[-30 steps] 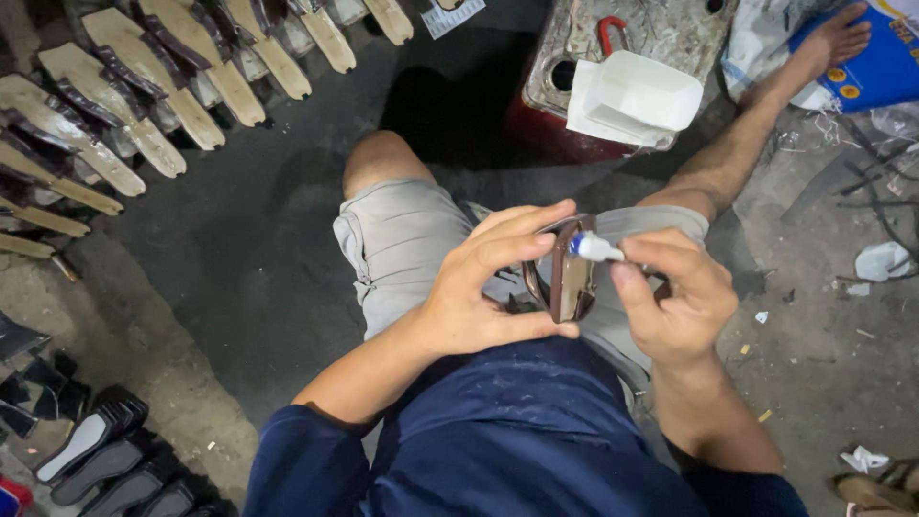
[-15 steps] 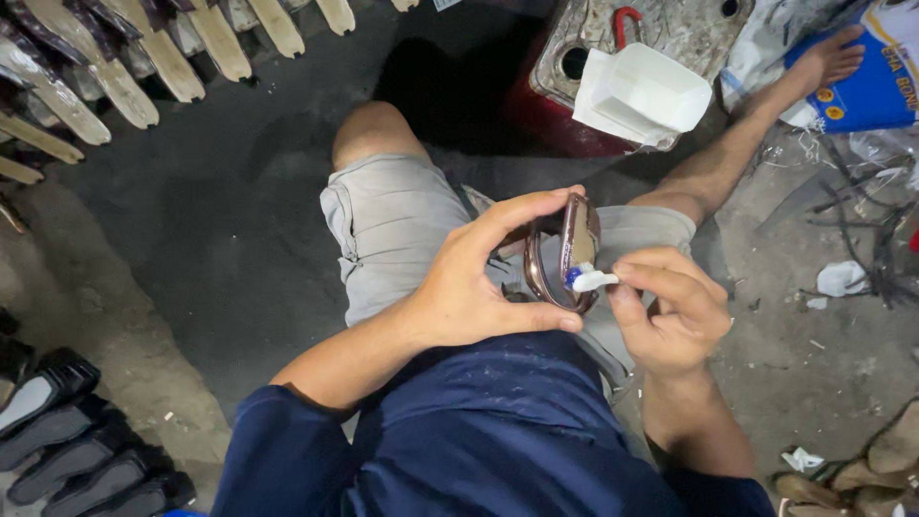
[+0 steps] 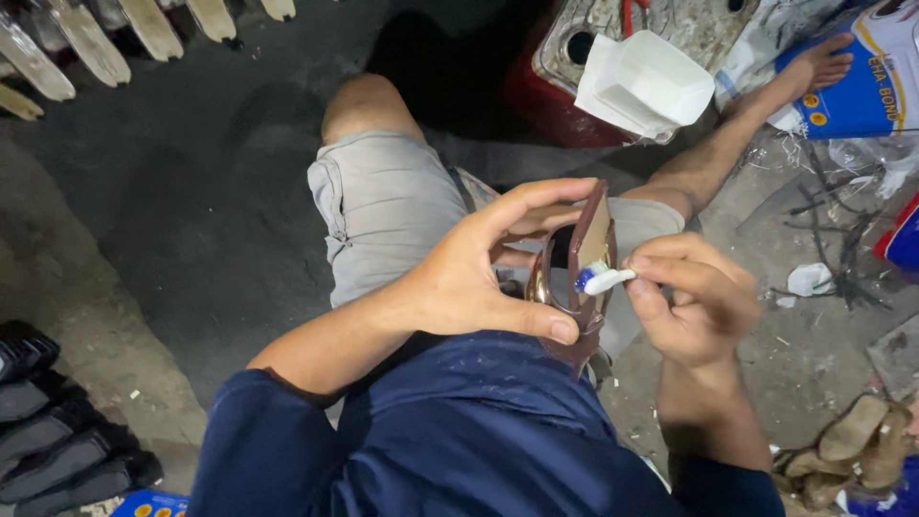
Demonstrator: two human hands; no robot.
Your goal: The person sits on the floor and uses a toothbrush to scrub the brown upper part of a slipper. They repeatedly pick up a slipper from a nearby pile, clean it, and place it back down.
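Over on the far left, dark shoe soles (image 3: pixel 53 440) lie on the floor, and pale insoles (image 3: pixel 86 38) line the top edge; moving in, the left hand (image 3: pixel 479 278) is curled round a brown sandal piece (image 3: pixel 586 278), thumb under, fingers over the top, held above the lap; right beside it, the right hand (image 3: pixel 694 302) pinches a small white glue tube (image 3: pixel 601 280), its tip touching the brown piece; beyond, a white tray (image 3: pixel 646 81) sits on a stained box.
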